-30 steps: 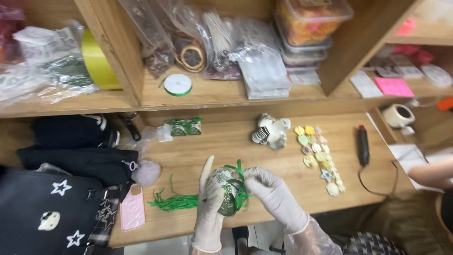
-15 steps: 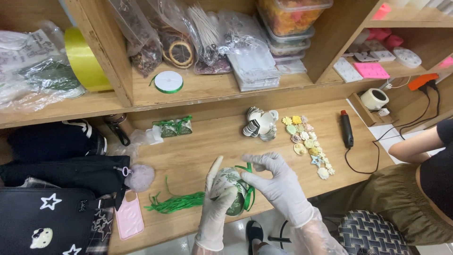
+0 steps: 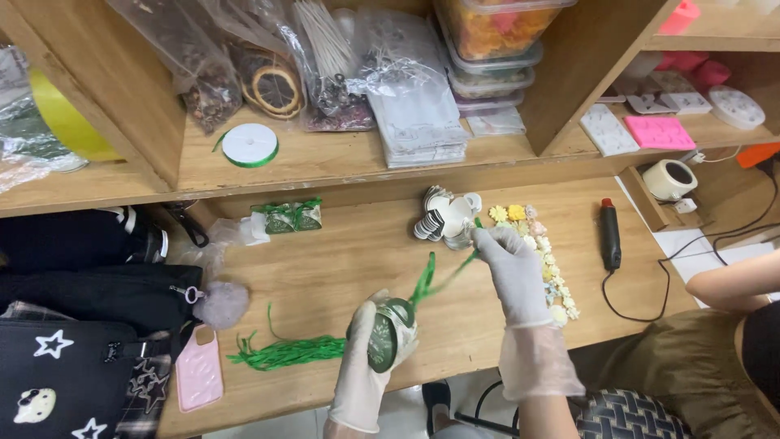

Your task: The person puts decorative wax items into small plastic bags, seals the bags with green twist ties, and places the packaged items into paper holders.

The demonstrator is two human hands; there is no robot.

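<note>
My left hand (image 3: 363,370), in a pale glove, grips a small round green-and-white patterned box (image 3: 387,335) over the front edge of the wooden table (image 3: 349,260). A green ribbon (image 3: 439,276) runs from the box up and to the right. My right hand (image 3: 510,268), also gloved, pinches the ribbon's far end and holds it taut, above a row of small pastel flower-shaped pieces (image 3: 543,264).
A bundle of cut green ribbons (image 3: 284,351) lies left of the box. A pink phone case (image 3: 199,370), black bags (image 3: 89,325), stacked round tins (image 3: 445,218), two wrapped boxes (image 3: 287,217) and a black tool with cord (image 3: 610,236) share the table. Another person sits at right (image 3: 731,325).
My right hand has pulled away from the box, up and to the right, drawing the ribbon out taut. My left hand has turned the box more on edge.
</note>
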